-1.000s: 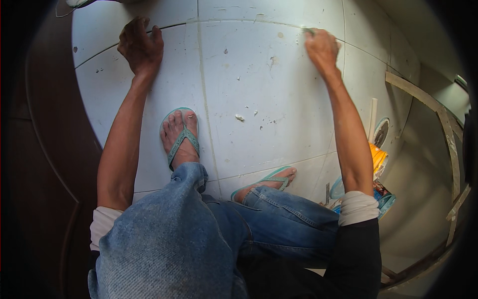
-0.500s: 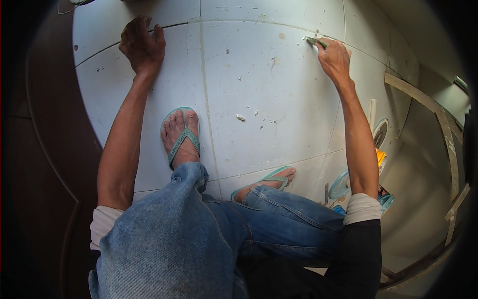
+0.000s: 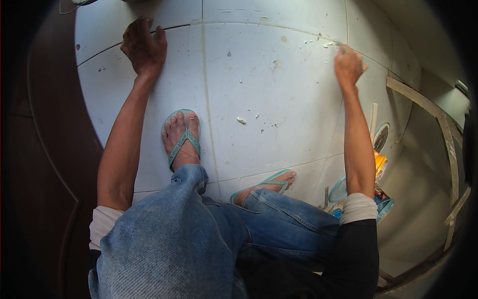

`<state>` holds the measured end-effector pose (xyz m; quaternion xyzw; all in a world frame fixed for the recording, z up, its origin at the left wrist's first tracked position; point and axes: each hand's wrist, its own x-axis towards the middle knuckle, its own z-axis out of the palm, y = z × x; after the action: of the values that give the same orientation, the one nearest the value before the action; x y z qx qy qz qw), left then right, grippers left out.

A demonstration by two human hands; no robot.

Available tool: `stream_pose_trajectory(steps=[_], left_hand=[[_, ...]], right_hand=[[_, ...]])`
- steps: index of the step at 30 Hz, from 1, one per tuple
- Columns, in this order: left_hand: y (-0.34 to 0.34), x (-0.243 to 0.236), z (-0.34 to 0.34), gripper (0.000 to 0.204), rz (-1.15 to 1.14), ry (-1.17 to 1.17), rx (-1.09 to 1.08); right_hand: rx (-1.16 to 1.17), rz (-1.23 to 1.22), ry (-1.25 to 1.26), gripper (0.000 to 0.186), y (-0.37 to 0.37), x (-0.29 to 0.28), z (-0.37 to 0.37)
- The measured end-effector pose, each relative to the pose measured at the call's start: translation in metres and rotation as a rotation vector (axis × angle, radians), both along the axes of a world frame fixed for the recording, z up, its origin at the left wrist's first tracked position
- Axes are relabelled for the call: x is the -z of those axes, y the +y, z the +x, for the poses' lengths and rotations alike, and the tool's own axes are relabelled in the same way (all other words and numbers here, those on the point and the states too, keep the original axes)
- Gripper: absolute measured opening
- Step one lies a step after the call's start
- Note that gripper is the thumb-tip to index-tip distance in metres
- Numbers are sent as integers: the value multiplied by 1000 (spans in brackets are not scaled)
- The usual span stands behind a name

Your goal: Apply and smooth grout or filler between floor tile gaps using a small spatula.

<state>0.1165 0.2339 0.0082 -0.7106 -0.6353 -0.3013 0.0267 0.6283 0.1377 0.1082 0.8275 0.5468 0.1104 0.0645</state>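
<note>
My right hand (image 3: 349, 66), slightly blurred, is closed around a small scraper (image 3: 339, 44) at the upper right, over a joint in the white tile floor (image 3: 279, 144). Most of the tool is hidden by my fingers. White paste-like crumbs (image 3: 327, 45) lie along the joint to the left of it. At the upper left, my left hand (image 3: 144, 47) rests on the tiles beside a dark open joint (image 3: 112, 46). Its fingers are bent and its thumb stands apart, with nothing visible in it. Loose white crumbs (image 3: 241, 121) are scattered mid-floor.
My sandalled feet (image 3: 181, 139) stand on the tiles. Beside my right forearm are a white stick (image 3: 373, 119), a round container (image 3: 381, 137) and an orange packet (image 3: 380, 162). Curved wooden strips (image 3: 418, 93) stand at the right. A dark brown panel (image 3: 55, 134) borders the left.
My right hand has moved right and slightly nearer along the joint, and the tool has turned mostly out of sight. More white crumbs show beside the joint. My left hand stays put.
</note>
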Motion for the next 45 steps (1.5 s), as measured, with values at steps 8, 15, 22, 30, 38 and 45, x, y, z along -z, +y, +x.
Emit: stream_pose_trajectory(steps=[8,15,22,30,38,45], left_hand=[[9,-2,1,45,-22,19,9],[6,1,1,44,-41,-3,4],[6,-1,7,44,-57,-23,3],[5,-1,4,43,-43,-3,3],[4,-4,-8,43,-51,43,-2],[5,4,-1,42,-52,45,-1]], right_hand=[[-80,88,175,27,29,41,-32],[-51,-62,244,36,31,-2,-80],[273,-49,216,35,19,-3,20],[-61,-41,176,27,16,-2,25],[-262,-112,-4,32,-40,13,29],[57,-69,172,29,20,25,29]])
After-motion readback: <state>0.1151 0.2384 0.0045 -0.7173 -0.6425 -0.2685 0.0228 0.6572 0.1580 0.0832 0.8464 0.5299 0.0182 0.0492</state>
